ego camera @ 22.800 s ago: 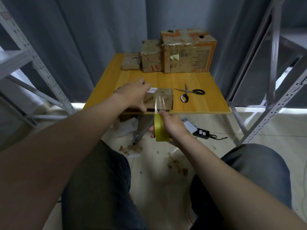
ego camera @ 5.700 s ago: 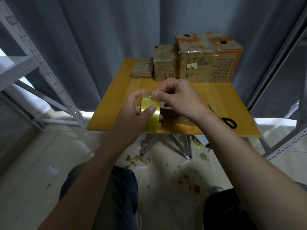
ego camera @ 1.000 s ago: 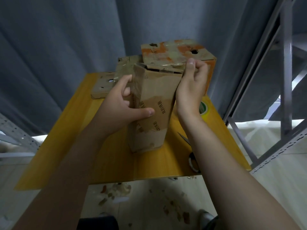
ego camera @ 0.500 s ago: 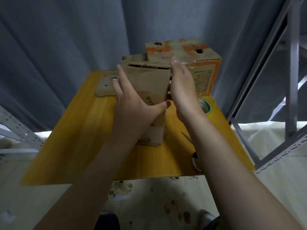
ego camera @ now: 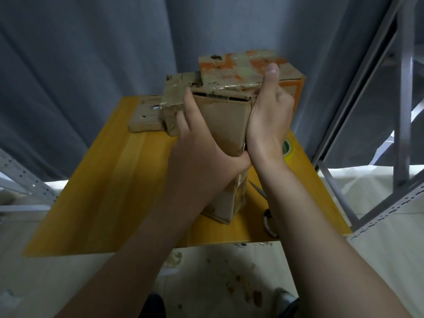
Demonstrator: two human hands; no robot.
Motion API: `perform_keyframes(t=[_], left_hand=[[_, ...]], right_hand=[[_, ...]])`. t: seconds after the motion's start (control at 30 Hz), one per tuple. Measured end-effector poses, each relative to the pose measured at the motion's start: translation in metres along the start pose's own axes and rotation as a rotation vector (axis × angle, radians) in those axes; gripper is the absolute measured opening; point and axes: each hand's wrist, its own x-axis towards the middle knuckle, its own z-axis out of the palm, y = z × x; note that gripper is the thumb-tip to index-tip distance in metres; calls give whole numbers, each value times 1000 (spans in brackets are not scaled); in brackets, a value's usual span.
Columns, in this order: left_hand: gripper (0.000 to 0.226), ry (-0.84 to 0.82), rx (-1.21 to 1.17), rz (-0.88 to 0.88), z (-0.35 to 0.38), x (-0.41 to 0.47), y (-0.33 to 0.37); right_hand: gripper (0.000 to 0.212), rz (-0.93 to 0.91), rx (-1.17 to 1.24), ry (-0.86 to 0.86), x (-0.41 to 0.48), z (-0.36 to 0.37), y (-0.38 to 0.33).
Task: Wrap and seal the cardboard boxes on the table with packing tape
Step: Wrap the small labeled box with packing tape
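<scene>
Head view: I see both hands clasping the tall box (ego camera: 226, 120), which stands on end mid-table.

The left hand (ego camera: 199, 152) lies flat up the box's left face, thumb hooked across the near face. The right hand (ego camera: 268, 125) wraps the right side, fingers curled and thumb raised past the top edge. I judge this squeeze steadies the box and closes its top flaps for taping. Its long axis is vertical, the slotted top end up and the base on the yellow table (ego camera: 103, 198). The tape roll (ego camera: 288, 149) lies just right, scissors (ego camera: 267, 220) nearer.
</scene>
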Motion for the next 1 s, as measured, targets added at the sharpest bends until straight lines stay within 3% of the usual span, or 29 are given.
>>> perform_keyframes(t=[0.33, 0.47, 0.57, 0.67, 0.8, 0.93, 1.0], left_hand=[[140, -74, -31, 32, -2, 4, -15], [139, -239, -259, -28, -16, 18, -28], [121, -316, -349, -50, -24, 23, -35], [99, -261, -273, -20, -21, 24, -39], [99, -65, -296, -119, -21, 24, -42], [71, 39, -363, -159, -20, 20, -43], [70, 5, -333, -123, -19, 17, -36]], right_hand=[[69, 49, 66, 64, 0, -4, 6], [65, 124, 101, -25, 1, -4, 4], [55, 230, 164, -138, 0, 0, 3], [54, 278, 197, -229, -6, 1, -1], [45, 201, 185, -330, -12, 3, -9], [27, 35, 84, -121, -7, 2, -9], [33, 76, -1, -159, -6, 4, -7]])
